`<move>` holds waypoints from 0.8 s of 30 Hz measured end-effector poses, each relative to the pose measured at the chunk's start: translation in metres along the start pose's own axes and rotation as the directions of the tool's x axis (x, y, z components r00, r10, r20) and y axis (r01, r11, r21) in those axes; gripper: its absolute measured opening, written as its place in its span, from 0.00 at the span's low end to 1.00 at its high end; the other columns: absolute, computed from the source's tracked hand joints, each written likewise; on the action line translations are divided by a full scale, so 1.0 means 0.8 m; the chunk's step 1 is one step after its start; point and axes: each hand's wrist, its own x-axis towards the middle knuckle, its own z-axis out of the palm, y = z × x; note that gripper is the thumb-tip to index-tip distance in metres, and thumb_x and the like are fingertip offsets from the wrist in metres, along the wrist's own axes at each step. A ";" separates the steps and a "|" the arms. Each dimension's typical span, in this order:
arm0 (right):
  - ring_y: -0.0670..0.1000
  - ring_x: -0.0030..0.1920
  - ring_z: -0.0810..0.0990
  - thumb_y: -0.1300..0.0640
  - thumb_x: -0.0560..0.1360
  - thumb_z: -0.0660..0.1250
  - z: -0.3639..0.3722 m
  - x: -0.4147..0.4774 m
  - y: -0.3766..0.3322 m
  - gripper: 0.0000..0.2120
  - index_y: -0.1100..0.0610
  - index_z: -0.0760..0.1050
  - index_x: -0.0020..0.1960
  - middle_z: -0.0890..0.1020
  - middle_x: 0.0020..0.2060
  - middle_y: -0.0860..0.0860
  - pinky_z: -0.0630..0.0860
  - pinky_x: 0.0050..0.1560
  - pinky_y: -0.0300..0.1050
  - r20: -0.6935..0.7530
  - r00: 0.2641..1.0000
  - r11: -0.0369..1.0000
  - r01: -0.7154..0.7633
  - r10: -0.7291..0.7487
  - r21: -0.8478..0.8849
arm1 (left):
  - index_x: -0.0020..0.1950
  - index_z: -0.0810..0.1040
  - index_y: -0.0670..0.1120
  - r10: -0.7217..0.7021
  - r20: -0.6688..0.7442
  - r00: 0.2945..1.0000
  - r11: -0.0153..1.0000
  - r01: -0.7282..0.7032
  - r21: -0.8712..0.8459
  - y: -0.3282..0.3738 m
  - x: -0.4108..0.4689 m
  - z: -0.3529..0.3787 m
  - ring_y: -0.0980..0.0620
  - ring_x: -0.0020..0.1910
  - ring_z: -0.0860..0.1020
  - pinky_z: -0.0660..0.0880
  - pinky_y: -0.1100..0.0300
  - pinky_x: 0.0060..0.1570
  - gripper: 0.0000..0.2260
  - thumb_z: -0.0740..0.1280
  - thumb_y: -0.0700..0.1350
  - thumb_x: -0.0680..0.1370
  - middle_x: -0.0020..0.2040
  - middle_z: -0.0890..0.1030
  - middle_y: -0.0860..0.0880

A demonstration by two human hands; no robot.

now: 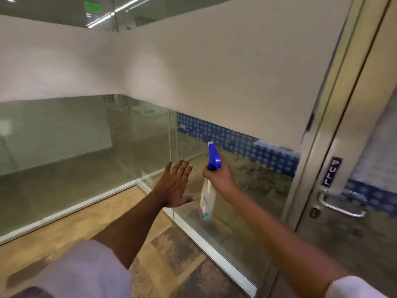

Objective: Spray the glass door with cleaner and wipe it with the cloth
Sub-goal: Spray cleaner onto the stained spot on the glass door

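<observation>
My right hand grips the neck of a spray bottle that has a blue trigger head and a white body with a little blue liquid at the bottom. The nozzle points up and away toward the glass panel in front of me. My left hand is raised just left of the bottle, palm forward, fingers spread, holding nothing. The glass door stands at the right, with a black PULL sign and a metal lever handle. No cloth is in view.
A wide frosted band crosses the glass walls at chest height. Another glass wall meets this one at a corner on the left. Metal floor rails run along the base. The floor is tan with dark carpet tiles.
</observation>
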 end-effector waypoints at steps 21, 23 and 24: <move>0.60 0.43 0.83 0.63 0.74 0.65 -0.429 -0.068 0.018 0.09 0.51 0.73 0.51 0.80 0.47 0.57 0.84 0.39 0.51 -0.703 0.694 0.978 0.008 -0.157 -0.211 | 0.74 0.62 0.37 0.376 -0.535 0.756 0.878 -0.476 -0.055 0.406 0.335 -0.152 0.34 0.76 0.56 0.49 0.31 0.72 0.40 0.48 0.68 0.75 0.75 0.61 0.34; 0.61 0.43 0.82 0.65 0.74 0.65 -0.475 -0.072 0.013 0.14 0.45 0.72 0.48 0.78 0.50 0.57 0.83 0.34 0.49 -0.720 0.663 0.966 0.019 -0.205 -0.258 | 0.74 0.62 0.37 0.362 -0.582 0.728 0.871 -0.486 -0.066 0.449 0.364 -0.178 0.34 0.76 0.56 0.50 0.32 0.72 0.40 0.49 0.68 0.76 0.75 0.62 0.34; 0.62 0.43 0.81 0.66 0.73 0.65 -0.496 -0.075 0.009 0.16 0.43 0.71 0.46 0.78 0.49 0.55 0.83 0.35 0.52 -0.723 0.658 0.962 0.010 -0.211 -0.271 | 0.74 0.62 0.37 0.354 -0.602 0.716 0.869 -0.490 -0.070 0.469 0.379 -0.192 0.34 0.76 0.56 0.50 0.32 0.72 0.40 0.49 0.68 0.76 0.75 0.61 0.34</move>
